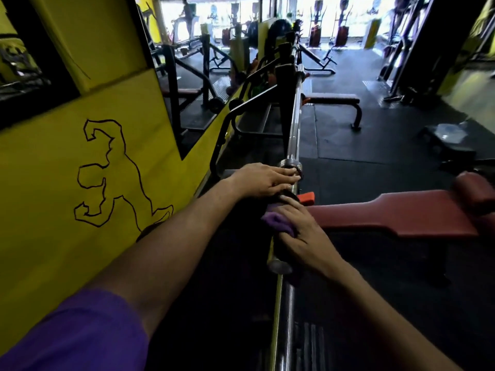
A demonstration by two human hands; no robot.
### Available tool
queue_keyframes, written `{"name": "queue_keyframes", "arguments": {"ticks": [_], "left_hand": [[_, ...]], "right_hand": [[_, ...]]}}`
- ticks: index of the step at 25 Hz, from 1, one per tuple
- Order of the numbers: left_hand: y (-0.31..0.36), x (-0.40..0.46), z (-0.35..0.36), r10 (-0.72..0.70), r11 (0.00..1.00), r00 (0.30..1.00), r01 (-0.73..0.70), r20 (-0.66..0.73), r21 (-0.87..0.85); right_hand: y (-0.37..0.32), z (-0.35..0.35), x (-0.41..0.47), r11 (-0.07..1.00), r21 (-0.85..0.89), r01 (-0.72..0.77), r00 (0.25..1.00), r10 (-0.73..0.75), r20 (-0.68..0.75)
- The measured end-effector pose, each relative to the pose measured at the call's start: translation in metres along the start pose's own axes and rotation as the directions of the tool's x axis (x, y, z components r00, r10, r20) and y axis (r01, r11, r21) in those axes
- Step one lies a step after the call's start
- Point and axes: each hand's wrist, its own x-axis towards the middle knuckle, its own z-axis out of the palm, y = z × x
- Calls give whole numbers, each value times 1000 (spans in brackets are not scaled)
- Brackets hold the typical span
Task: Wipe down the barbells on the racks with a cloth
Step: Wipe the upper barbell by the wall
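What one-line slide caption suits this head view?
Right hand presses purple cloth on barbell; left hand steadies it.

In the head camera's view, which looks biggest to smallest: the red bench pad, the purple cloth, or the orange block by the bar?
1. red bench pad
2. purple cloth, partly covered by the right hand, so possibly larger
3. orange block, partly hidden; this ranking with the cloth is unsure

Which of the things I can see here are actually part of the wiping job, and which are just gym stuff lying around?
Part of the job:
purple cloth
long steel barbell
left hand
right hand

Just lying about:
red padded bench
black flat bench
yellow wall
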Motion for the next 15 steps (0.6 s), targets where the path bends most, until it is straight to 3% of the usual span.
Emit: {"name": "queue_keyframes", "arguments": {"ticks": [2,3,6,8,10,12,13,14,15], "left_hand": [[3,-1,1,2,1000,1000,-2,-5,-17],[6,-2,1,6,1000,1000,-6,-10,-13],[5,-4,0,6,1000,1000,-7,-25,-23],[4,-2,0,2,1000,1000,-3,-21,-28],[3,-1,0,11,999,1000,-11,-13,-43],[2,0,-1,11,999,1000,-11,1,-52],[2,0,-2,12,998,1000,-12,1,-54],[3,0,-3,12,999,1000,-12,-1,-48],[4,-1,-3,10,999,1000,-10,-9,-42]], "right_hand": [[-17,6,-12,973,-218,71,994,-50,100],[-18,10,-25,974,-196,114,990,-94,108],[-9,21,-72,977,199,83,996,-76,-39],[-11,22,-66,895,442,-56,977,141,-163],[-17,20,-31,852,501,-154,938,286,-197],[-26,14,-7,963,216,-161,967,198,-162],[-26,13,-2,993,-33,-117,988,113,-109],[-26,12,-5,972,-233,-30,999,23,-31],[-25,13,-16,946,-321,45,998,-31,46]]}}
